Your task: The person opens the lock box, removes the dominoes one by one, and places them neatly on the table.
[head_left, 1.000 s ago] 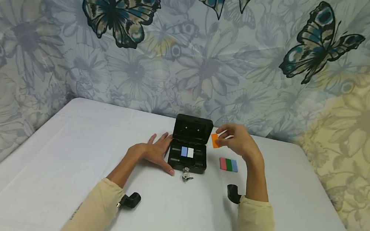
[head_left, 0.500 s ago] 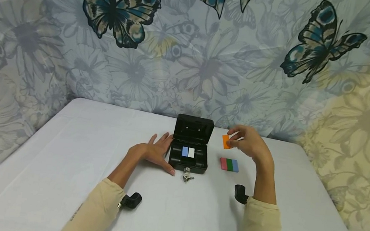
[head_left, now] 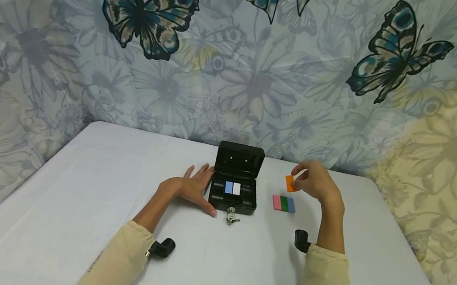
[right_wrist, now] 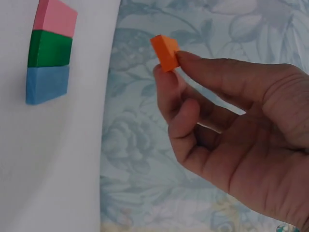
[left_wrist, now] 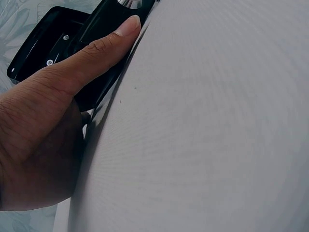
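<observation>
My right hand (head_left: pixel 316 182) pinches an orange block (right_wrist: pixel 165 52) between thumb and fingertip, raised above the table. Just in front of it lie a pink block (right_wrist: pixel 57 17), a green block (right_wrist: pixel 49 49) and a blue block (right_wrist: pixel 47 84), side by side on the tabletop. At the centre stands a black cash box (head_left: pixel 214 201) with its lid (head_left: pixel 238 160) raised. Inside it sit a blue block (head_left: pixel 228 187) and a white block (head_left: pixel 236 188). My left hand (head_left: pixel 191 188) rests against the box's left side, fingers spread and thumb along its front corner.
Keys (head_left: pixel 231 219) hang from the lock at the box's front. The white-covered table (head_left: pixel 82 202) reaches back to a wall (head_left: pixel 260 72) hung with butterfly-and-flower cloth. A black wrist camera mount (head_left: pixel 302 240) juts from the right sleeve, another mount (head_left: pixel 163 248) from the left.
My right hand has moved right, away from the box, and slightly lower, carrying the orange block. The left hand stays against the box.
</observation>
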`<state>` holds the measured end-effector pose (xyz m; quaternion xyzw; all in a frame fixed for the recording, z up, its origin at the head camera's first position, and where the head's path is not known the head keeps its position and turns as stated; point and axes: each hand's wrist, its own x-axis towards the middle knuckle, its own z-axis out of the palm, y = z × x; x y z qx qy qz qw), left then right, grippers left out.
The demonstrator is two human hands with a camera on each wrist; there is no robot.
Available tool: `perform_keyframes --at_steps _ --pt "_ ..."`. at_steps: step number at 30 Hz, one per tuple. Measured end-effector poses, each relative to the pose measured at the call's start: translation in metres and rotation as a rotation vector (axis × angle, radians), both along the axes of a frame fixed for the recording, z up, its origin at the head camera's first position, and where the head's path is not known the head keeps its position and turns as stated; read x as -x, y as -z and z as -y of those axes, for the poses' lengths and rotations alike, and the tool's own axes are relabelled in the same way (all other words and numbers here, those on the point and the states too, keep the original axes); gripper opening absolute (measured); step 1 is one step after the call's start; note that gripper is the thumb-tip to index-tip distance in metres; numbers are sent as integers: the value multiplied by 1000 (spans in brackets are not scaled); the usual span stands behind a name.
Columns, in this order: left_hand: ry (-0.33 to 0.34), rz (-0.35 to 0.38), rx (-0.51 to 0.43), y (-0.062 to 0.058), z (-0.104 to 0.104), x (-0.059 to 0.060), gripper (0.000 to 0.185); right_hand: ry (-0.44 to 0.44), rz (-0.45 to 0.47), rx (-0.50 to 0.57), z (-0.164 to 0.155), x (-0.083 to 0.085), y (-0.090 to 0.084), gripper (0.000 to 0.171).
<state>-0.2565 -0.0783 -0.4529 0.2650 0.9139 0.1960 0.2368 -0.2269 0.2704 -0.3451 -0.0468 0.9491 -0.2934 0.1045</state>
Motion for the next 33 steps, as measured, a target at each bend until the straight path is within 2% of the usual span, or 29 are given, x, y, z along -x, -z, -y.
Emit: perform_keyframes --at_steps 9,15,26,33 --pt "-5 -7 28 -1 0 -1 137 60 132 -141 -5 2 11 30" --pt "-7 -2 23 -2 0 -1 137 76 187 -215 -12 3 17 27" --pt "-9 -6 19 -1 -2 -1 137 115 234 -260 -16 7 31 18" --pt "-6 -8 19 -1 -1 -2 138 119 245 -231 -14 6 34 17"
